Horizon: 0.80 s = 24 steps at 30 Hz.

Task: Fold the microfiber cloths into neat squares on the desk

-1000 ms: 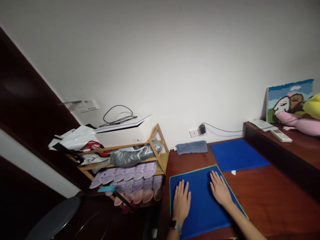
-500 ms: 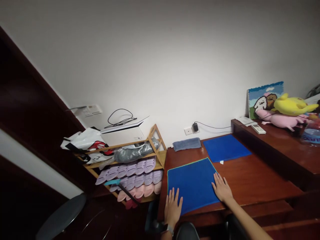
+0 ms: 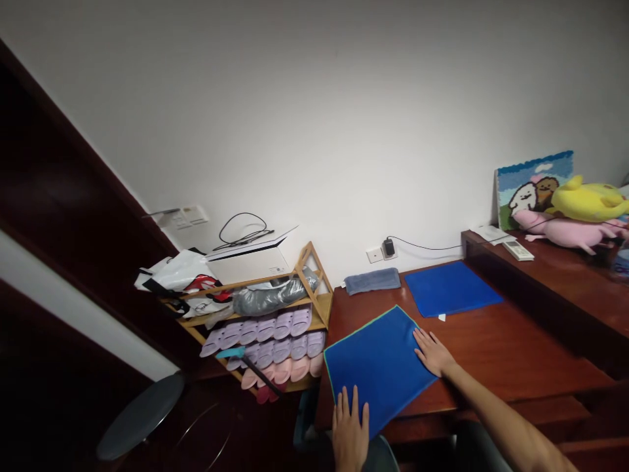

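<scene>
A blue cloth point(image 3: 378, 367) with a thin green edge lies spread flat and turned at an angle on the wooden desk point(image 3: 521, 354). One corner hangs past the desk's front edge. My left hand point(image 3: 350, 426) rests with fingers stretched out on the cloth's near left part. On its right edge lies my right hand point(image 3: 433, 353), palm down and fingers extended. Slight creases show by the right fingertips. Behind, a second blue cloth point(image 3: 452, 288) lies flat with a small white tag. A folded grey-blue towel point(image 3: 372, 280) sits against the wall.
On the left, a wooden rack point(image 3: 322, 311) holds several slippers point(image 3: 282, 324), a white box point(image 3: 250, 262) and bags. A round dark stool point(image 3: 142, 416) stands below. Plush toys point(image 3: 590, 200), a remote point(image 3: 517, 250) and a picture point(image 3: 533, 187) occupy the raised ledge at right. A charger point(image 3: 388, 246) is plugged into the wall.
The near blue cloth has turned, its near corner shifting toward me past the desk edge. Both hands stay flat on it; my left hand has moved nearer to me. The view has shifted slightly.
</scene>
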{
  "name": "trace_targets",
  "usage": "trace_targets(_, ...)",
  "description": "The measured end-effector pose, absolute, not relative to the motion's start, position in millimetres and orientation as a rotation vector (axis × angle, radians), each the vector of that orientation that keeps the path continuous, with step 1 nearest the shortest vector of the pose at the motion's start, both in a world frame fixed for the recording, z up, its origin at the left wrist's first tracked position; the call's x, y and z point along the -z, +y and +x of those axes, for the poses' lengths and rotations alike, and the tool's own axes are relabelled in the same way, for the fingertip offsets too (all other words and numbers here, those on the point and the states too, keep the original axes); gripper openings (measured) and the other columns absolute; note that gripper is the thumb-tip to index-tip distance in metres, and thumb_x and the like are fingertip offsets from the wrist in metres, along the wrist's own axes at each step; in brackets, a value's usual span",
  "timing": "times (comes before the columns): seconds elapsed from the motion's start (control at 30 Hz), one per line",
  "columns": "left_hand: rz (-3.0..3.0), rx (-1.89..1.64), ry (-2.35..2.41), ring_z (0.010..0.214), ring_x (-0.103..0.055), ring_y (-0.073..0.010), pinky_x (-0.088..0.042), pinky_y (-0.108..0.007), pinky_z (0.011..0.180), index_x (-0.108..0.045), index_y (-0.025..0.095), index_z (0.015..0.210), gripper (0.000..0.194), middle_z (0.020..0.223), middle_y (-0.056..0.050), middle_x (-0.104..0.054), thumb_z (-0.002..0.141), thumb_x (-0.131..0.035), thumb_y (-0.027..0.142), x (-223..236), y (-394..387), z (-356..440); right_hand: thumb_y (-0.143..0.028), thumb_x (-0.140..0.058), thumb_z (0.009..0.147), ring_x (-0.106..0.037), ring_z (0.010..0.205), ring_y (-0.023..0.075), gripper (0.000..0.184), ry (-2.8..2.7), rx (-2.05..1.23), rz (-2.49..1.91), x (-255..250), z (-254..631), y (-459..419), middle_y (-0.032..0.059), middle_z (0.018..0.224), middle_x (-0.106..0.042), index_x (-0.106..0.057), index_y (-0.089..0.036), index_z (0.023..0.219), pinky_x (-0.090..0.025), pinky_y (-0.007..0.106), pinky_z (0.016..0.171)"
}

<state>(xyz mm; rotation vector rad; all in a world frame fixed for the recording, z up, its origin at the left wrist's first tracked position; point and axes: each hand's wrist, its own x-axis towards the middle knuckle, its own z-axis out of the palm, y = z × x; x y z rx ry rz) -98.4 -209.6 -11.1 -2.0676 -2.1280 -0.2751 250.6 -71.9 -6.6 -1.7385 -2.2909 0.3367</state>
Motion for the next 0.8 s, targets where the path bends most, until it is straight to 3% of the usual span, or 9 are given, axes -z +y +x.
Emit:
trace_targets(0.13,-2.097,0.273,-2.145,0.130,-0.064,-0.0403,-0.054,-0.058,0.107,-0.066,0.028,0.145,0.052,0.147,-0.013,-0.065,0.100,-0.048,0.048,28.9,-222.8,-87.1,-0.043,-0.037,0.098,-0.031,0.157,0.0202,0.067,-2.336,-0.368,-1.709,-11.6,244.0,-28.3,0.0067,0.167,-0.041,-0.045,-0.019,0.160,-0.019,0.041,0.130)
trace_targets(0.2,-2.199,0.302,-2.084,0.117,-0.071,-0.0378,-0.059,-0.055,0.099,-0.075,0.031,0.132,0.044,0.132,-0.012,-0.075,0.099,-0.049,0.046,27.3,-217.2,-83.9,-0.040,-0.037,0.096,-0.031,0.158,0.0243,0.068,-2.274,-0.342,-1.785,-16.7,227.9,-20.0,0.0101,0.167,-0.040,-0.046,-0.015,0.159,-0.018,0.044,0.129)
trace_targets(0.27,-2.283,0.367,-1.987,0.118,-0.070,-0.0336,-0.059,-0.051,0.101,-0.078,0.032,0.123,0.040,0.127,-0.010,-0.076,0.101,-0.046,0.038,14.3,-200.3,-84.6,-0.039,-0.030,0.098,-0.026,0.159,0.0314,0.071,-2.152,-0.292,-1.906,-13.6,205.4,-27.9,0.0166,0.169,-0.033,-0.040,-0.007,0.161,-0.017,0.052,0.129)
trace_targets(0.4,-2.352,0.423,-1.825,0.141,-0.056,-0.0285,-0.048,-0.052,0.118,-0.068,0.026,0.138,0.045,0.150,-0.007,-0.063,0.103,-0.040,0.027,-28.6,-142.3,-100.0,-0.048,-0.018,0.102,-0.022,0.160,0.0354,0.076,-1.820,-0.169,-2.131,18.2,165.8,-73.9,0.0186,0.171,-0.028,-0.032,-0.005,0.164,-0.014,0.057,0.129)
trace_targets(0.53,-2.401,0.257,-1.910,0.152,-0.043,-0.0285,-0.039,-0.053,0.124,-0.052,0.028,0.155,0.052,0.166,-0.005,-0.045,0.104,-0.045,0.035,-43.6,-100.8,-121.5,-0.055,-0.023,0.101,-0.023,0.160,0.0335,0.080,-1.794,-0.158,-2.139,46.1,161.6,-94.3,0.0166,0.170,-0.031,-0.036,-0.007,0.162,-0.014,0.055,0.130)
trace_targets(0.7,-2.171,0.261,-2.074,0.154,-0.039,-0.0321,-0.036,-0.056,0.125,-0.044,0.027,0.160,0.056,0.167,-0.009,-0.041,0.106,-0.041,0.041,-4.7,-126.8,-118.0,-0.054,-0.026,0.101,-0.021,0.161,0.0306,0.077,-2.077,-0.252,-1.899,25.5,190.9,-46.2,0.0147,0.171,-0.027,-0.035,-0.010,0.164,-0.015,0.053,0.130)
trace_targets(0.8,-2.034,0.298,-2.139,0.150,-0.044,-0.0383,-0.043,-0.061,0.119,-0.048,0.026,0.158,0.059,0.163,-0.011,-0.047,0.103,-0.043,0.047,30.3,-161.5,-99.8,-0.052,-0.032,0.101,-0.021,0.161,0.0260,0.074,-2.309,-0.337,-1.721,4.0,206.4,-11.8,0.0119,0.172,-0.027,-0.034,-0.014,0.164,-0.016,0.048,0.131)
